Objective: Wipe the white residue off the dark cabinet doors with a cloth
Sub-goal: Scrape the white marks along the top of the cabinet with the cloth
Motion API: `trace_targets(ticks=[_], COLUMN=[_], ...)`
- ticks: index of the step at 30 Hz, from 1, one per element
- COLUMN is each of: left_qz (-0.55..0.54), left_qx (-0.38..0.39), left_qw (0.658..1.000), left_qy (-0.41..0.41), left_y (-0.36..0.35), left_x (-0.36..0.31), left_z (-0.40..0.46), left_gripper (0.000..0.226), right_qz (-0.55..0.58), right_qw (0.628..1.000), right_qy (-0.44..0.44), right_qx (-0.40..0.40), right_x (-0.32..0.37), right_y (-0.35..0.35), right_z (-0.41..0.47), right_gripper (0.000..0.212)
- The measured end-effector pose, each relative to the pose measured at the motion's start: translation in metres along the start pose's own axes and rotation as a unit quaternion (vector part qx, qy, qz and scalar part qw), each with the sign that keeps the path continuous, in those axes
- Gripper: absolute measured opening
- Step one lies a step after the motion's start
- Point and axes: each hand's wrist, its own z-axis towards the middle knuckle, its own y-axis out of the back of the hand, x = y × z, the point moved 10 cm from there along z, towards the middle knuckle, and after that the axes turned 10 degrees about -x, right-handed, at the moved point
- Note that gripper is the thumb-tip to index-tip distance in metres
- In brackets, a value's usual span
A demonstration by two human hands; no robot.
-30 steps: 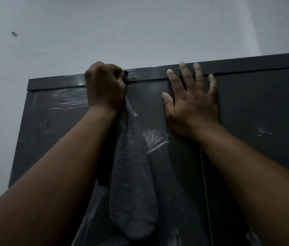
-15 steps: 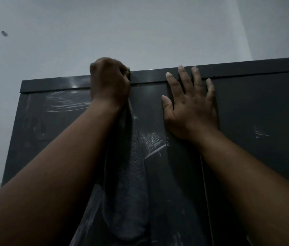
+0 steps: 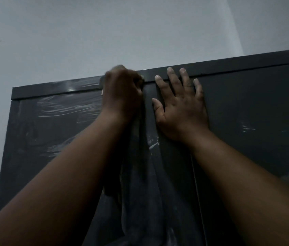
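The left hand [image 3: 122,93] is raised in a fist at the top edge of the dark grey flat-fronted cabinet doors [image 3: 246,121], its fingers curled tight round the upper end of a dark grey terry cloth [image 3: 140,192]; the cloth hangs from below those fingers down the door, beside the left forearm; the right hand [image 3: 181,110] lies flat just beside the fist, fingers [image 3: 173,77] straight and spread, their tips on the cabinet's top rail; white smeared residue [image 3: 60,109] streaks the door left of the clenched fingers, with flecks beneath the right thumb; a pale plain wall [image 3: 122,32] rises above both hands.
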Motion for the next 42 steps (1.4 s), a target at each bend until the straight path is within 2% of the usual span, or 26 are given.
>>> trace_targets(ticks=[2, 7, 12, 18, 24, 28, 31, 37, 42], left_qz=[0.002, 0.050, 0.039, 0.014, 0.058, 0.029, 0.019, 0.070, 0.023], left_qx=[0.005, -0.039, -0.055, -0.027, -0.071, -0.056, -0.032, -0.070, -0.052], left_qw=[1.000, 0.997, 0.995, 0.999, 0.989, 0.996, 0.999, 0.987, 0.996], left_qy=[-0.019, 0.049, 0.077, 0.029, 0.116, 0.069, 0.027, 0.126, 0.065], left_y=[0.003, 0.030, 0.029, 0.016, 0.026, 0.012, 0.007, 0.020, 0.006], left_x=[-0.002, 0.046, 0.037, 0.008, 0.044, 0.015, -0.002, 0.036, -0.004], left_z=[-0.016, -0.014, -0.017, -0.029, -0.014, -0.028, -0.035, -0.014, -0.033], left_gripper=[0.018, 0.019, 0.019, 0.017, 0.021, 0.019, 0.017, 0.021, 0.015], right_qz=[0.000, 0.011, 0.008, 0.020, 0.010, -0.011, -0.005, 0.015, 0.021], right_qw=[1.000, 1.000, 1.000, 1.000, 1.000, 0.999, 0.999, 0.999, 1.000], right_qy=[0.002, 0.003, 0.001, 0.008, 0.010, -0.039, -0.043, -0.004, 0.000], right_qx=[-0.005, -0.013, -0.015, -0.013, -0.017, -0.011, -0.007, -0.030, -0.013], right_x=[-0.001, -0.002, -0.002, -0.004, -0.027, -0.041, -0.041, -0.051, -0.055], right_y=[0.000, 0.001, 0.000, 0.004, 0.014, 0.017, 0.016, 0.028, 0.023], right_z=[-0.001, -0.003, -0.004, -0.003, -0.012, -0.016, -0.016, -0.018, -0.022], right_gripper=[0.064, 0.065, 0.064, 0.065, 0.068, 0.079, 0.076, 0.063, 0.063])
